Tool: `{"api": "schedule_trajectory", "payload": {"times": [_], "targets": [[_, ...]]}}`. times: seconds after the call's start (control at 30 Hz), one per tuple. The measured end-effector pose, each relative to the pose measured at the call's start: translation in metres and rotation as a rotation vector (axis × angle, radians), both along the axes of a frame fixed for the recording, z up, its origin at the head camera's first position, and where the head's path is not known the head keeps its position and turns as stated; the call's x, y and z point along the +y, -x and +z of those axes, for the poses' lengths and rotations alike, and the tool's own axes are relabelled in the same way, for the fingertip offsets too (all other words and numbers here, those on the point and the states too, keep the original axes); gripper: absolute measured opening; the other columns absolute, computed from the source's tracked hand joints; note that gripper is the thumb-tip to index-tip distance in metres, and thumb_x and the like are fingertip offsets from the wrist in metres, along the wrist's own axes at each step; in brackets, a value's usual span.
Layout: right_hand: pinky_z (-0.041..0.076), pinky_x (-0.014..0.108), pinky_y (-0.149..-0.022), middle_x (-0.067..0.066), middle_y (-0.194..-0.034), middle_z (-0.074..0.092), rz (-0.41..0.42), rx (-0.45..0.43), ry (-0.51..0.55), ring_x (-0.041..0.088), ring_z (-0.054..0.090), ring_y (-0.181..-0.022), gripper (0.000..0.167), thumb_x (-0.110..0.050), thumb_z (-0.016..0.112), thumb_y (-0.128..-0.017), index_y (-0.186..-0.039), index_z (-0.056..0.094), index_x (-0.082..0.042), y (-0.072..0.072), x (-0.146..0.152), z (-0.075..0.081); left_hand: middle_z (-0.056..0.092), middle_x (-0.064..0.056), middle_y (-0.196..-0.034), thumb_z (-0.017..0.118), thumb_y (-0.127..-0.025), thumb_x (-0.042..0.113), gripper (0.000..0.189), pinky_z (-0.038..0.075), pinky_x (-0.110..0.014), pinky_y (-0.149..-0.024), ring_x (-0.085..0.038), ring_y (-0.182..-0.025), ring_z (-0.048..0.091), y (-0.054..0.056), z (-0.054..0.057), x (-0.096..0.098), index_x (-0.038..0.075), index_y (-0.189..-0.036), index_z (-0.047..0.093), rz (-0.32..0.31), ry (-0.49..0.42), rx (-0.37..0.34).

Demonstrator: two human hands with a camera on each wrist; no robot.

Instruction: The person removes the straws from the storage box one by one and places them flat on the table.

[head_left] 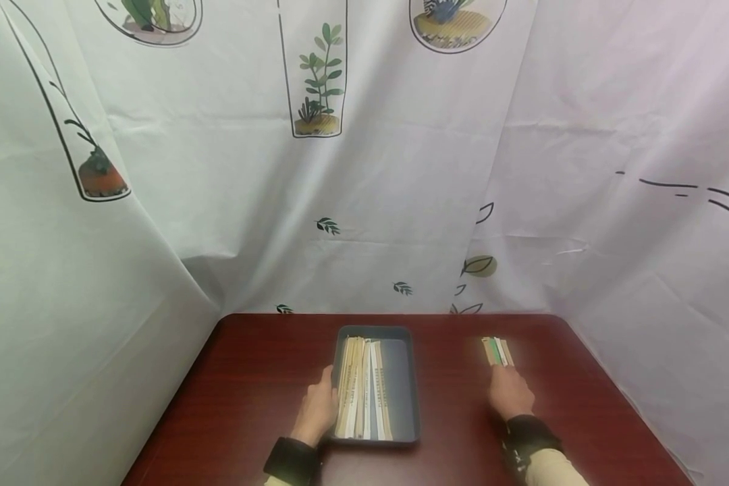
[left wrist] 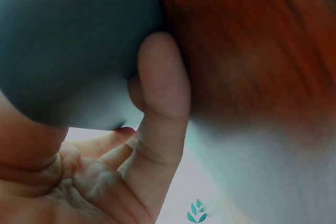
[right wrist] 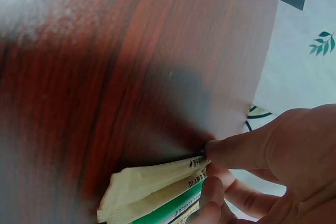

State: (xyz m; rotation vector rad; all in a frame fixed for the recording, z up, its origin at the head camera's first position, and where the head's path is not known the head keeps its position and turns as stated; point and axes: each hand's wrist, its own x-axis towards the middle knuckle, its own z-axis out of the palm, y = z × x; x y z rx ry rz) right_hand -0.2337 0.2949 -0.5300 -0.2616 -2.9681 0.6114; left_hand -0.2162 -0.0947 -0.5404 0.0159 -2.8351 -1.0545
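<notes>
White printed cloth [head_left: 395,182] hangs in folds behind and at both sides of a glossy, red-brown, wood-grained table [head_left: 261,378] with rounded far corners. Near the middle of the table lies a shallow, rectangular, dark grey-blue tray [head_left: 403,398]. Long, slim, cream and white paper packets [head_left: 358,385] lie lengthwise in its left and middle parts, and its floor shows bare along the right.

The person's left hand [head_left: 316,408] grips the tray's left side. Only the left wrist view shows the underside of this grip, with digits bent against the smooth tray wall; the packets inside are out of its sight.

Well to the right of the tray, the right hand [head_left: 511,391] pinches a small bundle of slim cream, white and green packets [head_left: 498,349], whose far ends point away from the person. The right wrist view adds detail: thumb and fingertips close on the bundle, with small dark print beside them and a grey tray corner at the upper right.

From the head view come the cloth's larger drawings, plants inside outlined vessels, above scattered leaves. Both sleeves end in dark cuffs.
</notes>
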Motion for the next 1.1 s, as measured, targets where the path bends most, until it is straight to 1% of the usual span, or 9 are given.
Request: {"api": "schedule_trajectory", "payload": {"times": [0.2, 0.33, 0.43, 0.5, 0.6, 0.7, 0.9, 1.0, 1.1], "targets": [[0.051, 0.062, -0.062, 0.022, -0.095, 0.062, 0.001, 0.001, -0.003, 0.046, 0.064, -0.083, 0.015, -0.003, 0.058, -0.086, -0.097, 0.068, 0.0, 0.0, 0.0, 0.0, 0.067, -0.017, -0.091, 0.058, -0.101, 0.009, 0.052, 0.046, -0.042, -0.062, -0.021, -0.065, 0.054, 0.0, -0.002, -0.001, 0.004, -0.15, 0.045, 0.003, -0.015, -0.017], [0.051, 0.063, -0.063, 0.023, -0.095, 0.062, 0.004, -0.001, -0.002, 0.047, 0.064, -0.083, 0.017, -0.004, 0.059, -0.086, -0.1, 0.068, 0.001, 0.0, -0.001, 0.0, 0.068, -0.018, -0.094, 0.058, -0.101, 0.009, 0.052, 0.048, -0.044, -0.063, -0.021, -0.066, 0.055, 0.001, -0.003, -0.001, 0.004, -0.151, 0.044, 0.006, -0.018, -0.021], [0.05, 0.063, -0.062, 0.025, -0.098, 0.063, -0.003, -0.002, 0.008, 0.048, 0.065, -0.086, 0.022, -0.004, 0.057, -0.086, -0.105, 0.069, 0.0, 0.001, -0.002, 0.001, 0.069, -0.02, -0.097, 0.058, -0.101, 0.01, 0.052, 0.049, -0.045, -0.065, -0.021, -0.067, 0.056, 0.001, -0.004, -0.001, 0.005, -0.151, 0.044, 0.012, -0.016, -0.027], [0.05, 0.064, -0.062, 0.026, -0.101, 0.064, 0.0, 0.011, 0.016, 0.05, 0.065, -0.089, 0.024, -0.004, 0.057, -0.087, -0.109, 0.068, 0.001, 0.001, -0.005, 0.004, 0.069, -0.021, -0.098, 0.058, -0.101, 0.01, 0.052, 0.049, -0.045, -0.065, -0.021, -0.068, 0.057, 0.001, -0.003, -0.001, 0.004, -0.151, 0.045, 0.01, -0.015, -0.022], [0.05, 0.064, -0.061, 0.029, -0.102, 0.065, 0.024, 0.058, 0.009, 0.051, 0.065, -0.092, 0.024, -0.005, 0.06, -0.089, -0.11, 0.066, 0.004, 0.003, -0.012, 0.011, 0.069, -0.021, -0.098, 0.058, -0.101, 0.01, 0.052, 0.049, -0.045, -0.065, -0.021, -0.067, 0.057, 0.001, -0.002, 0.0, 0.004, -0.151, 0.045, 0.008, -0.017, -0.02], [0.051, 0.064, -0.066, 0.028, -0.1, 0.067, 0.069, 0.117, -0.022, 0.05, 0.066, -0.092, 0.029, -0.007, 0.066, -0.088, -0.113, 0.065, 0.008, 0.005, -0.025, 0.022, 0.069, -0.02, -0.097, 0.058, -0.101, 0.01, 0.052, 0.049, -0.045, -0.065, -0.021, -0.067, 0.057, 0.0, -0.002, -0.001, 0.004, -0.151, 0.045, 0.006, -0.013, -0.024], [0.052, 0.062, -0.077, 0.028, -0.103, 0.068, 0.127, 0.186, -0.028, 0.049, 0.066, -0.095, 0.038, -0.009, 0.069, -0.089, -0.122, 0.062, 0.008, 0.016, -0.058, 0.037, 0.068, -0.019, -0.094, 0.059, -0.101, 0.011, 0.052, 0.048, -0.044, -0.063, -0.021, -0.067, 0.056, 0.0, -0.003, -0.002, 0.005, -0.15, 0.045, 0.009, -0.013, -0.031], [0.052, 0.061, -0.079, 0.027, -0.107, 0.068, 0.143, 0.171, -0.005, 0.048, 0.066, -0.096, 0.039, -0.012, 0.068, -0.09, -0.125, 0.062, 0.005, 0.021, -0.076, 0.045, 0.067, -0.016, -0.091, 0.058, -0.101, 0.011, 0.051, 0.047, -0.042, -0.063, -0.02, -0.066, 0.056, 0.001, -0.003, -0.001, 0.005, -0.151, 0.045, 0.009, -0.02, -0.031], [0.052, 0.062, -0.08, 0.024, -0.114, 0.068, 0.134, 0.114, 0.063, 0.045, 0.066, -0.1, 0.04, -0.016, 0.067, -0.092, -0.129, 0.062, -0.002, 0.026, -0.096, 0.053, 0.066, -0.015, -0.087, 0.058, -0.102, 0.01, 0.051, 0.047, -0.042, -0.063, -0.02, -0.065, 0.056, 0.001, -0.002, -0.001, 0.005, -0.151, 0.044, 0.003, -0.023, -0.025]]}}
